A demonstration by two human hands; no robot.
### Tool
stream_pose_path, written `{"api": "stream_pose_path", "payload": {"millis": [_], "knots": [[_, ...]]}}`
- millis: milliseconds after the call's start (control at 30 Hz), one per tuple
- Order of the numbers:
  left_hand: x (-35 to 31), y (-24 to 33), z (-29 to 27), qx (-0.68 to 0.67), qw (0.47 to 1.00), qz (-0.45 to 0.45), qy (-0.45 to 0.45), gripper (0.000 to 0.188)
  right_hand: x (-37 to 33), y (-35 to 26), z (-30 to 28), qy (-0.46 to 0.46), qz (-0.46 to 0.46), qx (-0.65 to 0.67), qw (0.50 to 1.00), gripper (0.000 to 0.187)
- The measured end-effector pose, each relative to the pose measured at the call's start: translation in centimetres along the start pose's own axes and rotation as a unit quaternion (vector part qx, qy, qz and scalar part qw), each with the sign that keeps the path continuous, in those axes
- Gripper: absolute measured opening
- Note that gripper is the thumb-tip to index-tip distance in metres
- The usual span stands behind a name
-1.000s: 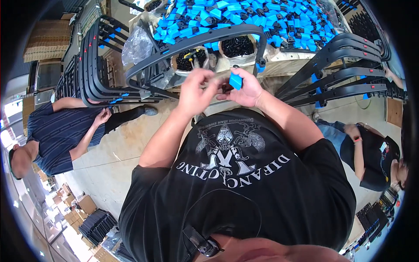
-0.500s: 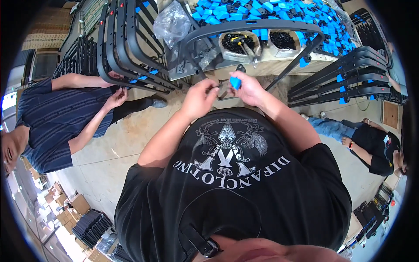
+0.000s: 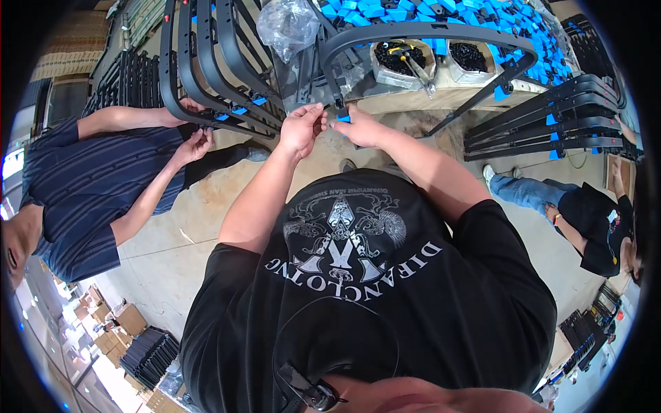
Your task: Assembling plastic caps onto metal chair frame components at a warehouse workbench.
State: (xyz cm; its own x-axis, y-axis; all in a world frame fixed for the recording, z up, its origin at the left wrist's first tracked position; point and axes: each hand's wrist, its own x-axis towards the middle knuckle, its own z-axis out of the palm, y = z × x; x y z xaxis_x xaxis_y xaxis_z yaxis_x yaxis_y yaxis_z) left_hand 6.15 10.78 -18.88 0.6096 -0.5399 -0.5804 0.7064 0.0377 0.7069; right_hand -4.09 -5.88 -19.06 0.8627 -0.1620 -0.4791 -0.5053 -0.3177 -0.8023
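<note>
Both my hands are raised in front of my chest at the lower left end of a black curved frame (image 3: pixel 441 31). My left hand (image 3: pixel 301 129) pinches the thin black end of that frame with its fingertips. My right hand (image 3: pixel 359 128) holds a small blue clip (image 3: pixel 342 118) against the same end, and its fingers hide most of the clip. The two hands are a few centimetres apart and face each other.
A table edge (image 3: pixel 441 96) carries two boxes of black screws (image 3: pixel 396 58), a heap of blue clips (image 3: pixel 441 12) and a plastic bag (image 3: pixel 292 24). A co-worker's hand (image 3: pixel 196 146) at left touches stacked black frames (image 3: pixel 206 76). More frames (image 3: pixel 544 120) lean at right above a seated person (image 3: pixel 592 220).
My hands have moved up and away from my chest to the frame's end, carrying the blue clip with them. The view has tilted, so the table and frames sit lower in the picture.
</note>
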Motion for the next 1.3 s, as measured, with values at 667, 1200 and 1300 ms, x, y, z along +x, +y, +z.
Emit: {"api": "stream_pose_path", "payload": {"millis": [667, 1200, 1300], "knots": [[1.9, -0.9, 1.7, 0.124, 0.992, -0.005, 0.005, 0.025, 1.4, 2.7, 0.9, 0.006, 0.044, 0.271, 0.962, 0.045], [-3.5, 2.3, 5.2, 0.593, 0.672, 0.431, -0.107, 0.027, -3.8, -0.4, -4.2, -0.104, 0.038, 0.631, 0.768, 0.068], [-3.1, 1.7, 5.4, 0.586, 0.664, 0.455, -0.089, 0.022, -3.9, -0.3, -3.8, -0.103, 0.037, 0.623, 0.774, 0.066]]}}
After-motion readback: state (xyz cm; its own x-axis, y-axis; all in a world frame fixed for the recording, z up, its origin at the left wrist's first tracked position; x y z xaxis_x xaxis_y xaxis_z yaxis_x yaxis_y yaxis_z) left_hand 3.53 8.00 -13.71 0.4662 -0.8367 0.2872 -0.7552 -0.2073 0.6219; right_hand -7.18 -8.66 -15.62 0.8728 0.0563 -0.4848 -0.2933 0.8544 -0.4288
